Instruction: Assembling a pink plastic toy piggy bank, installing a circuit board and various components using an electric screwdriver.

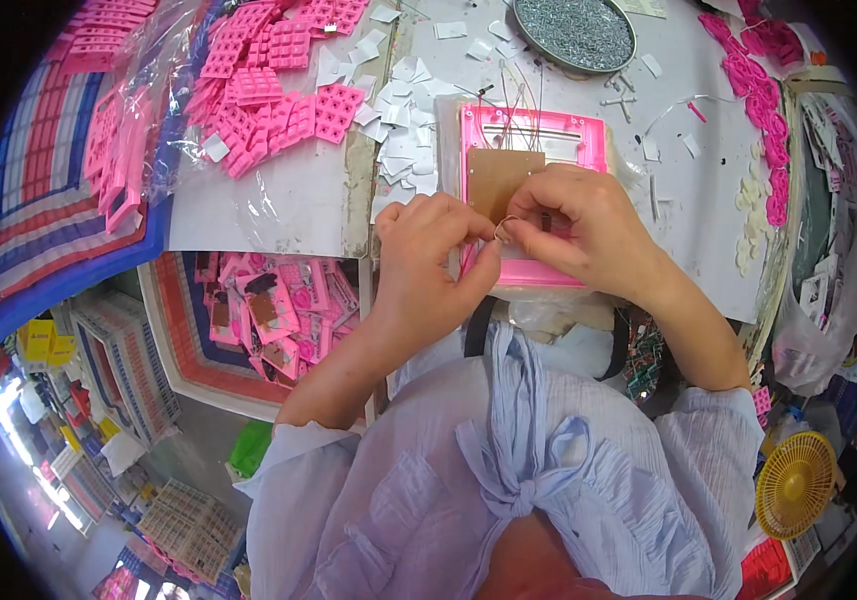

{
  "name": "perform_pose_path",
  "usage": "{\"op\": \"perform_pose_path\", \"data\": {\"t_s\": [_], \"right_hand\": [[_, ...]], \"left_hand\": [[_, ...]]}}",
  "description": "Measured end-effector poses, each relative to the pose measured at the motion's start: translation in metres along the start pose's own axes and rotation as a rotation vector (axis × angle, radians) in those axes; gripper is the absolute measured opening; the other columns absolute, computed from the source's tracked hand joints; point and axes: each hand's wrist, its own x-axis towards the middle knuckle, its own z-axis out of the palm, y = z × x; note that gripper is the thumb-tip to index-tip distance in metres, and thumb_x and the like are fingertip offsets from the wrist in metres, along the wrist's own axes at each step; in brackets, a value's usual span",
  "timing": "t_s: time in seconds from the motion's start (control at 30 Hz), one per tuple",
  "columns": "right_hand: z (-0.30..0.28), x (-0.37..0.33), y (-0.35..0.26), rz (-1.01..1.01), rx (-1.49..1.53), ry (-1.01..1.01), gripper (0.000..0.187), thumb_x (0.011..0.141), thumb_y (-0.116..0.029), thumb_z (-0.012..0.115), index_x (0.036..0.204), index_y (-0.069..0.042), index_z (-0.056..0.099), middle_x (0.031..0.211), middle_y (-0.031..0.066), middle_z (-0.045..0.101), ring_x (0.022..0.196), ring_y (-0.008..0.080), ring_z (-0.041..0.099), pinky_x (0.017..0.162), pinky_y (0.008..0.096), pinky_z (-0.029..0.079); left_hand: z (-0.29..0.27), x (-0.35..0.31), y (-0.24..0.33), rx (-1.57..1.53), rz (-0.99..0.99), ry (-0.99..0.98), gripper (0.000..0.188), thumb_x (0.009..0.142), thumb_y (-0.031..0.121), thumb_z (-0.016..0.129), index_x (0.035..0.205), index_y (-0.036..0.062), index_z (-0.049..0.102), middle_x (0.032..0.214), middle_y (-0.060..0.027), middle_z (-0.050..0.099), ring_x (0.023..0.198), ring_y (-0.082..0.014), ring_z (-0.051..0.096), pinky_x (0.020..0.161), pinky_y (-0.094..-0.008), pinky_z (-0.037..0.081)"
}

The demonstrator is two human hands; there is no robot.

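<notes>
In front of me on the table lies a pink plastic casing (pixel 593 150), with a brown circuit board (pixel 488 175) in it. Several thin wires stand up from its far side. My left hand (pixel 430 245) is closed in a pinch over the casing's near left part. Opposite it, my right hand (pixel 588 225) pinches too, its fingertips almost meeting the left ones. Between them is a thin, light-coloured wire (pixel 504 224), bent in a small loop. My right hand covers part of the board and the casing's right side.
A round tray of small metal screws (pixel 573 35) stands at the far side. White paper pieces (pixel 408 130) lie left of the casing, beyond them pink keypads (pixel 258 90). Pink cord (pixel 763 110) runs along the right. An open drawer (pixel 188 385) holds pink casings (pixel 278 310).
</notes>
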Motion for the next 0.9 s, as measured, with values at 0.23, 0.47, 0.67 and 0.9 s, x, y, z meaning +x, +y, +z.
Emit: {"op": "perform_pose_path", "data": {"t_s": [0.23, 0.47, 0.67, 0.9], "right_hand": [[0.002, 0.0, 0.001, 0.014, 0.01, -0.01, 0.011, 0.08, -0.011, 0.074, 0.084, -0.003, 0.067, 0.072, 0.0101, 0.066, 0.066, 0.0265, 0.064, 0.06, 0.0383, 0.05], [0.013, -0.012, -0.003, -0.385, -0.295, 0.224, 0.022, 0.076, -0.006, 0.076, 0.096, -0.006, 0.067, 0.102, 0.012, 0.069, 0.085, 0.0284, 0.062, 0.07, 0.0368, 0.052], [0.024, -0.029, -0.008, -0.121, -0.013, 0.254, 0.018, 0.082, -0.001, 0.072, 0.1, -0.003, 0.071, 0.096, 0.0087, 0.07, 0.073, 0.0197, 0.063, 0.061, 0.0295, 0.051], [0.022, -0.033, -0.006, 0.075, 0.212, 0.211, 0.012, 0.084, -0.001, 0.072, 0.096, -0.002, 0.07, 0.088, 0.0073, 0.07, 0.067, 0.0158, 0.063, 0.057, 0.027, 0.05]], "left_hand": [[0.003, -0.002, -0.004, -0.087, -0.023, 0.021, 0.008, 0.079, 0.011, 0.072, 0.085, 0.0109, 0.067, 0.083, 0.0005, 0.061, 0.079, -0.0173, 0.056, 0.081, -0.0372, 0.03], [0.005, -0.001, -0.004, -0.267, -0.091, 0.024, 0.006, 0.082, 0.008, 0.07, 0.086, 0.0106, 0.067, 0.085, 0.0005, 0.063, 0.08, -0.0158, 0.058, 0.083, -0.0361, 0.032], [0.01, 0.0, 0.0, -0.203, 0.024, 0.067, 0.008, 0.081, 0.004, 0.071, 0.087, 0.0091, 0.068, 0.085, -0.001, 0.064, 0.079, -0.0173, 0.06, 0.078, -0.0348, 0.037], [0.0, 0.005, 0.002, -0.089, 0.078, 0.027, 0.014, 0.081, -0.003, 0.069, 0.093, 0.006, 0.069, 0.08, -0.0054, 0.065, 0.072, -0.0179, 0.062, 0.065, -0.0311, 0.046]]}}
